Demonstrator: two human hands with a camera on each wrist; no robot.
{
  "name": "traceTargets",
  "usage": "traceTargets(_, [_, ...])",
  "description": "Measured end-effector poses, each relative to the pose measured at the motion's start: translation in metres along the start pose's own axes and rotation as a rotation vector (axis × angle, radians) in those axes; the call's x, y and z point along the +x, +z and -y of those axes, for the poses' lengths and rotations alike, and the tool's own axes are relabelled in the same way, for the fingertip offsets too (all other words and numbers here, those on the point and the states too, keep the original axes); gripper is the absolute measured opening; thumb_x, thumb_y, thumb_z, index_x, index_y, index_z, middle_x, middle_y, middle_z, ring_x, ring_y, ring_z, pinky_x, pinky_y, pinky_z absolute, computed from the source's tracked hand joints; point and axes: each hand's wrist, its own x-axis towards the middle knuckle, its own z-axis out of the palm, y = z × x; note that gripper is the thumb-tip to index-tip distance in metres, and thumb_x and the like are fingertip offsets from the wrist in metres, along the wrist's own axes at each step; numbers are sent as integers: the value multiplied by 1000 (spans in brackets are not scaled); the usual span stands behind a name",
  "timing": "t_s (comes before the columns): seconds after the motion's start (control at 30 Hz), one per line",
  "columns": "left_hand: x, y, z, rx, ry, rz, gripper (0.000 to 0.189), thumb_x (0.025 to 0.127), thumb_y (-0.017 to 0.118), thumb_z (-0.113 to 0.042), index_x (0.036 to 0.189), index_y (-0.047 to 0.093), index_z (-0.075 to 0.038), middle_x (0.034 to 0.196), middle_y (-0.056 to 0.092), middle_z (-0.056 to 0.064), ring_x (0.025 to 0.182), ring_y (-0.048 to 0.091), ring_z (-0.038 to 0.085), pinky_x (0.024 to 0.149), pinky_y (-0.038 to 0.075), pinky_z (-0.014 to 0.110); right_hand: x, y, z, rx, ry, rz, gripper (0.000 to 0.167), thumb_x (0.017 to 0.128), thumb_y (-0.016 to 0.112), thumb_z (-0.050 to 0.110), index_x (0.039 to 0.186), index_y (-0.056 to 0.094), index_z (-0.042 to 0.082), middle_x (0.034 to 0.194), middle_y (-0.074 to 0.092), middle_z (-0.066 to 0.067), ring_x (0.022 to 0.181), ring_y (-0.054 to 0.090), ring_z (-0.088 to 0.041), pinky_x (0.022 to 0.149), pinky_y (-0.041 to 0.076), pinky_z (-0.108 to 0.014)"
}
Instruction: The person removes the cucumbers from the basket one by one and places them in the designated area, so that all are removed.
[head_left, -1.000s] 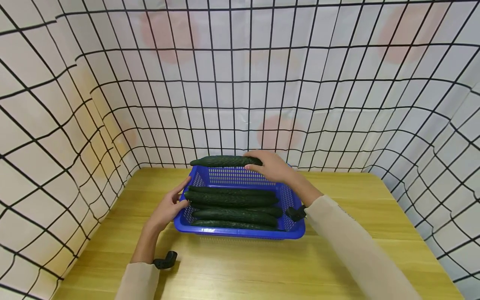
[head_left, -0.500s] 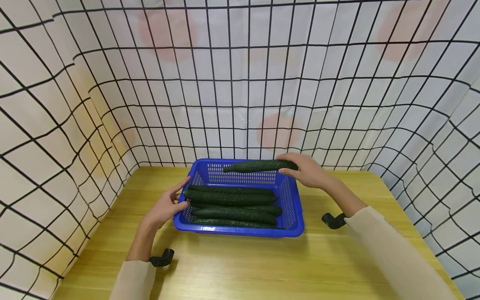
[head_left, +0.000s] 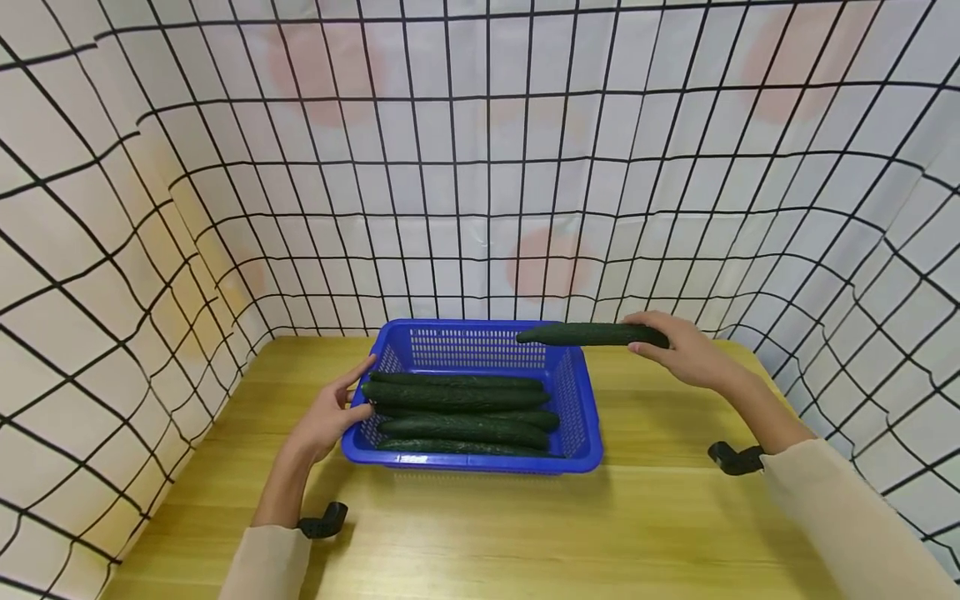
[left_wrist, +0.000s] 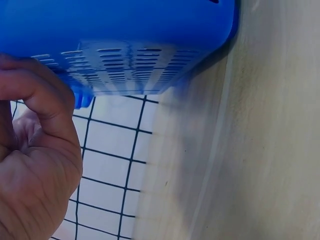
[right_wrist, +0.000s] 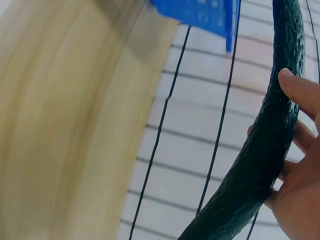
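Note:
In the head view, a long dark green cucumber [head_left: 581, 335] lies level in my right hand [head_left: 688, 357], thumb on its near side and fingers behind. Its left tip overlaps the back right corner of a blue plastic basket [head_left: 480, 463]. The right wrist view shows the bumpy cucumber [right_wrist: 260, 145] between thumb and fingers, raised off the table. My left hand [head_left: 324, 423] grips the basket's left rim, thumb at the inside. Seen from the left wrist, its fingers bend at the slotted basket wall [left_wrist: 120, 30]. Several cucumbers [head_left: 457, 397] lie side by side in the basket.
A wooden table [head_left: 480, 533] carries the basket. Black wire grid panels [head_left: 465, 183] backed with white sheeting stand along the back and both sides. The right side panel [head_left: 885, 275] rises near my right forearm. Each wrist wears a small black camera [head_left: 324, 521].
My right hand has carried the cucumber from over the basket's back edge to the right, past the basket's right side. The left hand stays at the left rim.

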Motion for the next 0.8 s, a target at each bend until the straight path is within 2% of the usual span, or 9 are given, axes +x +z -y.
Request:
traceTargets(0.27, [-2,2,3,-12,8,-38,85,94,59,6,166,25,-25,117,66,27,88,76,29,76,65,50,-28,-9,-32,-47,45,1,53,105,58,31,149,49,2,153,46,-28,140,39,-53,108,36,-71])
traceTargets(0.5, [-1,0,7,-14,22,-28,84,95,58,4,166,25,-25,119,65,27,87,77,31,75,64,51,-46,-15,-66,-26,108,9,55,105,58,29,150,46,0,155,40,-32,139,34,-58,104,35,-74])
traceTargets(0.8, [-4,-1,7,-13,31,-19,84,94,58,5,165,25,-24,118,65,26,85,76,29,75,64,50,-51,10,-109,-39,132,30,52,103,62,24,146,49,-2,150,45,-32,134,41,-57,102,40,-73])
